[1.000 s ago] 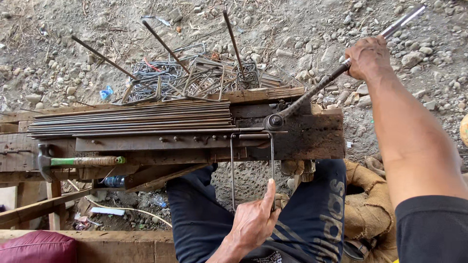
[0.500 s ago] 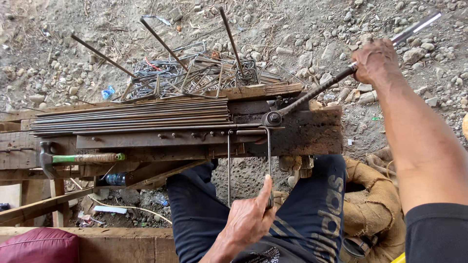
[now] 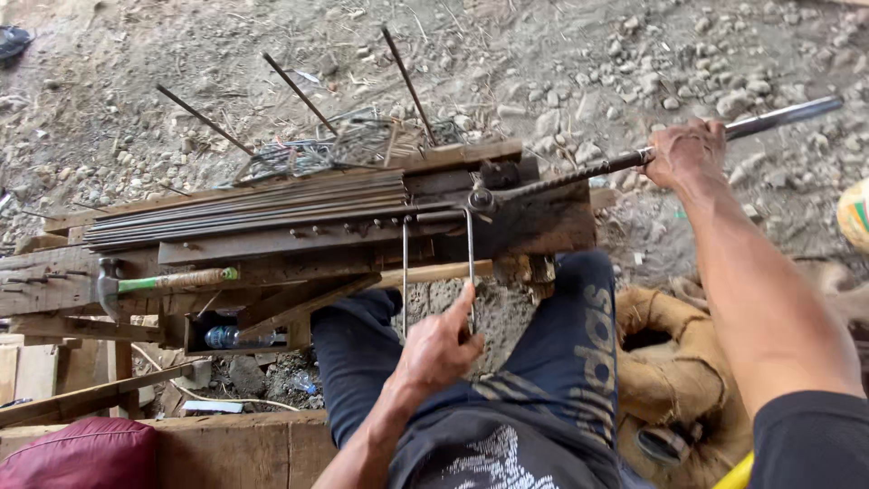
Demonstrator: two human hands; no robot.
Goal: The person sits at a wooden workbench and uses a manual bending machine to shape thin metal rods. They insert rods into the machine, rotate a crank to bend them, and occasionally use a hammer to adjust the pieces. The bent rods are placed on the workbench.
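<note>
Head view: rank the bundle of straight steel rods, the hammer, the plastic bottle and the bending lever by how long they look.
1. Bending lever and bundle of straight steel rods: about alike in length, too close to rank.
2. Hammer.
3. Plastic bottle, partly hidden under the bench, so unsure.

bending lever [image 3: 579, 172]: dark metal, ribbed near the bench, smooth and shiny at the far right end
bent rod [image 3: 469, 263]: thin grey metal, dull
bundle of rods [image 3: 244, 213]: grey metal, matt, a little rusty
workbench [image 3: 543, 226]: rough, worn wood, dark and stained
hammer [image 3: 163, 282]: wooden handle with green paint, dull metal head
sack [image 3: 670, 362]: coarse brown cloth
ground [image 3: 561, 63]: dry dirt and rough stones
cushion [image 3: 77, 453]: dark red, smooth, a bit shiny
</note>
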